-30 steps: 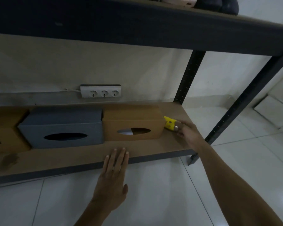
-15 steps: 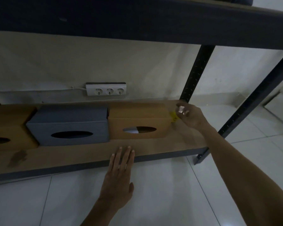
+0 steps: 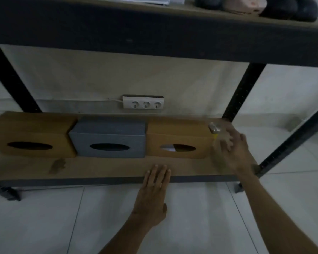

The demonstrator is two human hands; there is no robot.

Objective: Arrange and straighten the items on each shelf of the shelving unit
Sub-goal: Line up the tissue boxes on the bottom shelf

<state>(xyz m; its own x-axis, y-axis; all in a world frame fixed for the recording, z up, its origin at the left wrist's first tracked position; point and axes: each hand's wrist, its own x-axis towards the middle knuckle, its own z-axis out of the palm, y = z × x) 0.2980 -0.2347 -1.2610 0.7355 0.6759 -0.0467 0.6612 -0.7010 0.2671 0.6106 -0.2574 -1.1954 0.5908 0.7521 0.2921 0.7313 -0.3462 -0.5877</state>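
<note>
We record the lower shelf (image 3: 106, 169) running across the middle of the frame, a brown board with a dark front edge. Three tissue boxes stand on it in a row with their oval slots facing us. The left brown box (image 3: 31, 136) is at centre left, and the grey box (image 3: 108, 138) sits just beside it. The right brown box (image 3: 180, 142) is close against the grey one's right side, with white tissue showing in its slot.

A small yellow item (image 3: 215, 129) with a silver cap stands upright at the right end of that box, right of centre. We cannot tell whether it touches the box.

The right hand (image 3: 233, 151) is just right of the item and blurred by motion. Its fingers (image 3: 227, 139) appear spread wide and we see nothing gripped. We cannot tell whether they touch the item.

The left hand (image 3: 152, 191) lies flat at lower centre, fingers straight and close together. The fingertips (image 3: 159, 170) rest on the shelf's front edge, and it holds nothing.

A dark stain (image 3: 57, 165) marks the board at lower left. A white three-socket power strip (image 3: 143, 102) is on the wall above the boxes. The upper shelf (image 3: 154, 33) crosses the top of the frame, with dark rounded objects (image 3: 305, 10) at upper right. A black upright post (image 3: 240, 92) stands at right, and pale floor tiles (image 3: 44, 226) fill the bottom.
</note>
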